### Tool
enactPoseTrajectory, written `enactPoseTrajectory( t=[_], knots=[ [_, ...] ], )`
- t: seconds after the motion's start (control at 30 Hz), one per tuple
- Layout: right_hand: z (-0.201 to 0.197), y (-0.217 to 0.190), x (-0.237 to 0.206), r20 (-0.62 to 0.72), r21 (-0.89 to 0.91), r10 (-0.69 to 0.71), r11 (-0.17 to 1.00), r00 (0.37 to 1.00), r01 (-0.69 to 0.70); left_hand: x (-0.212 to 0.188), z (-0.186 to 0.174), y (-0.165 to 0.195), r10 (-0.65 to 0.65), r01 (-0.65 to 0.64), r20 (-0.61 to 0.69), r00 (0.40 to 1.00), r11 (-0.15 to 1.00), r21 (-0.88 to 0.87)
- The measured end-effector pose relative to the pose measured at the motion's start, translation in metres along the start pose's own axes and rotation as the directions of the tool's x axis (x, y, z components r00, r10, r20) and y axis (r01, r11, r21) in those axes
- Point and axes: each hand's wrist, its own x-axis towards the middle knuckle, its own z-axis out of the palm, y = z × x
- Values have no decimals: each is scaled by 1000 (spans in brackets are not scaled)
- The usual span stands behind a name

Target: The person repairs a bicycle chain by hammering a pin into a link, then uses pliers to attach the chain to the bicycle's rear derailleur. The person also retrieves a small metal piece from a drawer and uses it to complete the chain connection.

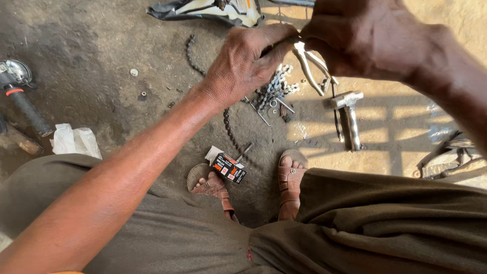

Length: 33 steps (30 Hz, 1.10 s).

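Note:
My left hand [243,63] reaches in from the lower left with its fingers pinched on a small dark piece that is mostly hidden. My right hand [365,38] is closed over the head of metal pliers [310,68], whose two bare handles hang spread below the hands. The two hands meet above the ground. Under them lies a heap of bicycle chain [276,89], and a longer chain [192,56] trails across the dirt. A hammer [349,114] lies to the right of the heap.
My sandalled feet [289,182] stand on the dirt floor, with a small black and orange box [228,168] between them. An angle grinder [20,96] and a white plastic bag [75,141] lie at left. Loose nails and washers [134,72] are scattered about. Metal scraps [449,157] sit at right.

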Motion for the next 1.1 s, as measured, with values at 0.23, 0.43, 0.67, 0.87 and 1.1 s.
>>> enactPoseTrajectory(
  t=[0.23,0.43,0.67,0.87,1.1],
  knots=[
    [120,-17,-10,-155,309,203,939,967,-148,-53,15,-41,-262,261,157,952,965,24],
    [198,-27,-57,-30,418,570,753,821,-508,-115,-20,-85,-701,706,329,633,697,126],
    [235,-50,-122,89,528,843,412,531,-743,-142,-20,-108,-791,801,454,411,551,234],
    [263,-67,-129,-61,367,796,579,602,-728,-135,7,-106,-766,796,522,375,555,242],
    [277,-51,-124,26,101,781,620,625,-778,-130,30,-106,-741,819,570,355,541,193]
  ],
)
